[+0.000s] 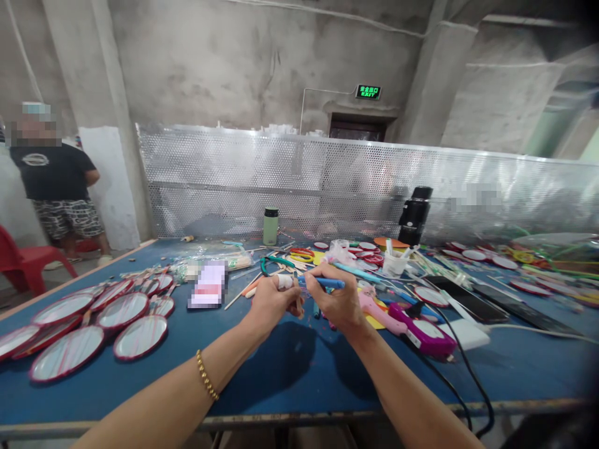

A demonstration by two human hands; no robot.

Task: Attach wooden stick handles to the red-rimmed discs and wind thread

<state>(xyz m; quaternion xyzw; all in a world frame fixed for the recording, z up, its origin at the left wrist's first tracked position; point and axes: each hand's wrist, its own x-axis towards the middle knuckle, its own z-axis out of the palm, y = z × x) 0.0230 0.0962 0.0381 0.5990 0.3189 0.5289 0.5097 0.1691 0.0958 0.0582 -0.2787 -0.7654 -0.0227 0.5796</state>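
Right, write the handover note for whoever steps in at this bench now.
Left hand: closed on a small white piece at its fingertips.
Right hand: grip shut on a blue pen-like tool, its tip at that piece.
Both hover over the blue table.
Done: finished round fans lie at the left.
Purple glue gun lies to the right, corded.
Left: cannot tell how many remain.

Round red-rimmed fans (84, 330) are laid out along the left edge of the blue table (290, 374). A green flask (270, 226) and a black cylinder (414, 215) are stood near the far edge, before a perforated metal screen (327, 181). A pink glue gun (421, 330) is laid toward the right, beside a black phone (468, 299). A person in a black shirt (53, 181) is seen beyond the far left corner, near a red chair (28, 262).
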